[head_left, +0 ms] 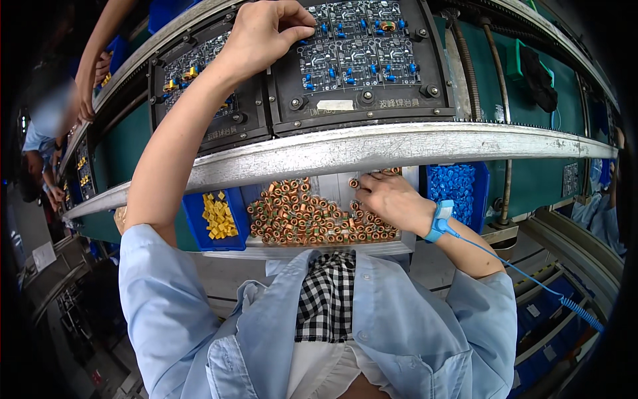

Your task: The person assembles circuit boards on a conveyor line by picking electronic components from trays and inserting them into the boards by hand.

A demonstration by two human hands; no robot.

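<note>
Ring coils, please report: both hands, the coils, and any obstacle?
Left-hand grip at circuit boards, contents unclear. Right-hand grip among ring coils heaped in metal tray. Metal rail between boards and tray.

A heap of copper-coloured ring coils (292, 214) on a metal tray (329, 185)

Coils (296, 214) lie between left bin (192, 216) and right bin (482, 191).
</note>
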